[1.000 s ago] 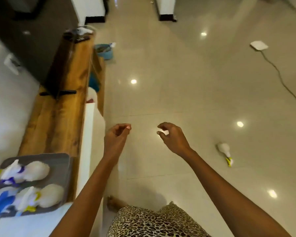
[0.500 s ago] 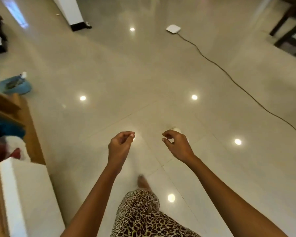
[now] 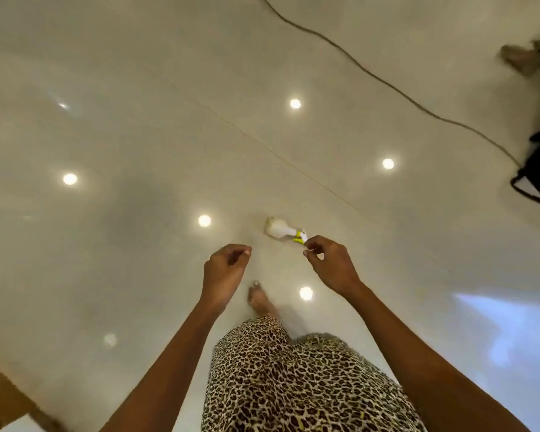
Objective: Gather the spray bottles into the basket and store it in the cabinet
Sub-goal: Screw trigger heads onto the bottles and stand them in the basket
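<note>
- Your left hand (image 3: 226,265) and right hand (image 3: 329,263) are both loosely curled and hold nothing.
- The spray bottle (image 3: 282,229) lies on its side on the glossy floor (image 3: 138,135), just beyond your right fingertips.
- A hasty grab could send it rolling or skidding away.
- Mind the cable (image 3: 387,84) farther off; it could trip you.

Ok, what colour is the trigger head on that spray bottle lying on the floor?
Yellow, on a white spray bottle; the head view shows it.

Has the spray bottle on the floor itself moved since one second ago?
Cannot tell: the camera swung. The spray bottle lies on the floor, no shared fixed reference nearby.
</note>
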